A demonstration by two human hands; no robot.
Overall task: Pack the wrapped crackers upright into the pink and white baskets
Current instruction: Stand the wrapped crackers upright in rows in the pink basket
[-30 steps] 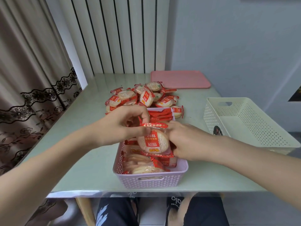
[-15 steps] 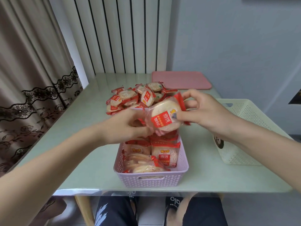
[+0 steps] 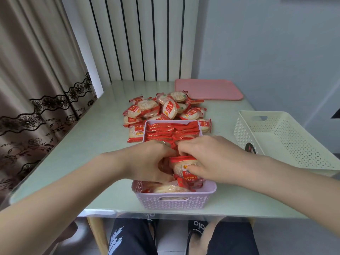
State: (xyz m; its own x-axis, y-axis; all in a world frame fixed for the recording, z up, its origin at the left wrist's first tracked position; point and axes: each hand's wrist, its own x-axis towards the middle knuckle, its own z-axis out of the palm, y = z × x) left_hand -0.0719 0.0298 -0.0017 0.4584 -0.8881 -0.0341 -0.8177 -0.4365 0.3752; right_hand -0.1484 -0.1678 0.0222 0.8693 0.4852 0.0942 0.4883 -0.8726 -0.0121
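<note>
Both hands reach into the pink basket (image 3: 173,200) on the bench (image 3: 92,144): the right hand (image 3: 207,159) pinches an upright wrapped cracker (image 3: 185,167), while the left hand (image 3: 147,161) curls around packets beside it. More crackers (image 3: 161,109) lie heaped behind; the white basket (image 3: 287,142) stands to the right.
</note>
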